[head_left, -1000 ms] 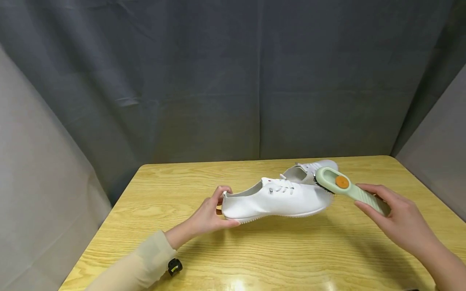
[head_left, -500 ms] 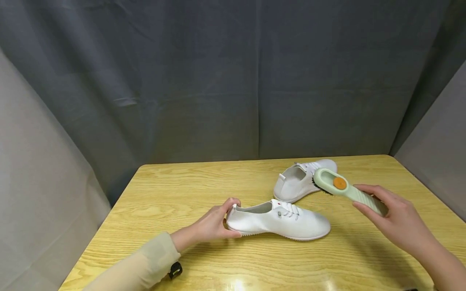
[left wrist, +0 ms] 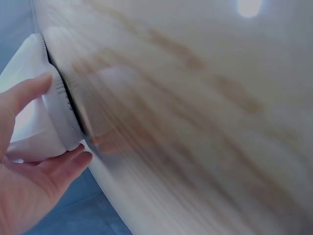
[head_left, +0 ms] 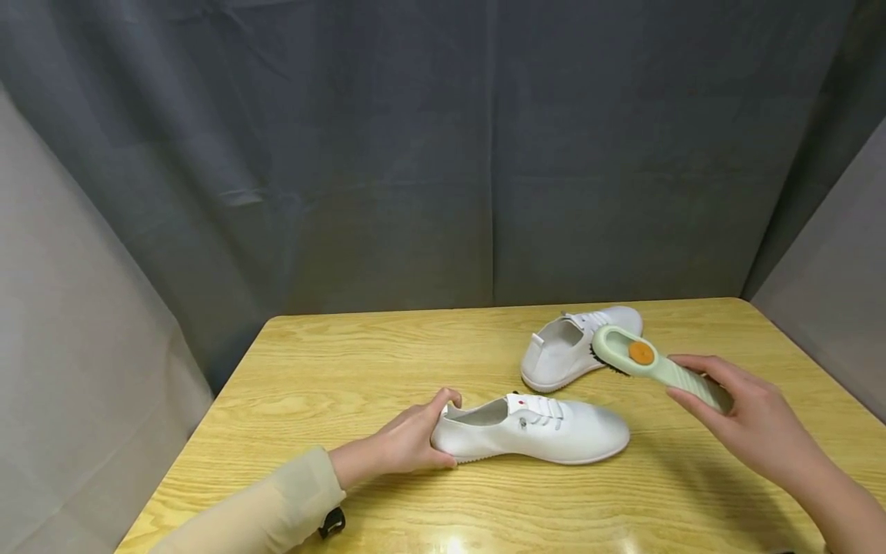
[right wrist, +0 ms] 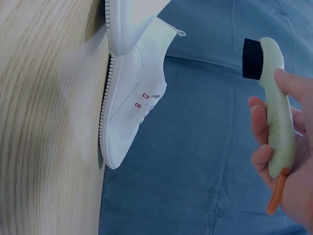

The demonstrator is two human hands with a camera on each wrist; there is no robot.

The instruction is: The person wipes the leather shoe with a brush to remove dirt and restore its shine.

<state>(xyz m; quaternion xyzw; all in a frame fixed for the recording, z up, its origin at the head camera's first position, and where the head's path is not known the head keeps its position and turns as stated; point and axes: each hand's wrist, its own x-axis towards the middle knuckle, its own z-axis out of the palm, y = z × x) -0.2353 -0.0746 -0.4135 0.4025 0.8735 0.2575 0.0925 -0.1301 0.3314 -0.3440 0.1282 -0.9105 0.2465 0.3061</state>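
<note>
A white lace-up shoe (head_left: 567,437) lies sole down on the wooden table, its toe to the right. My left hand (head_left: 404,440) grips it round the heel; in the left wrist view the thumb presses along the side (left wrist: 27,117) and fingers curl behind. My right hand (head_left: 757,427) holds a pale green shoe brush (head_left: 667,371) with an orange button, raised above the table and apart from the near shoe. Its black bristles (right wrist: 252,59) show in the right wrist view. A second white shoe (head_left: 550,360) sits behind, partly covered by the brush head in the head view.
The wood-grain table (head_left: 346,362) reaches back to a dark grey curtain (head_left: 388,169). Pale cloth panels (head_left: 76,346) stand at both sides. A small black device (head_left: 333,522) is at the left sleeve. An orange loop (right wrist: 277,195) hangs from the brush handle.
My left hand has lowered the near shoe from beside the brush down to the table, away from the bristles. The right hand with the brush has shifted only slightly left.
</note>
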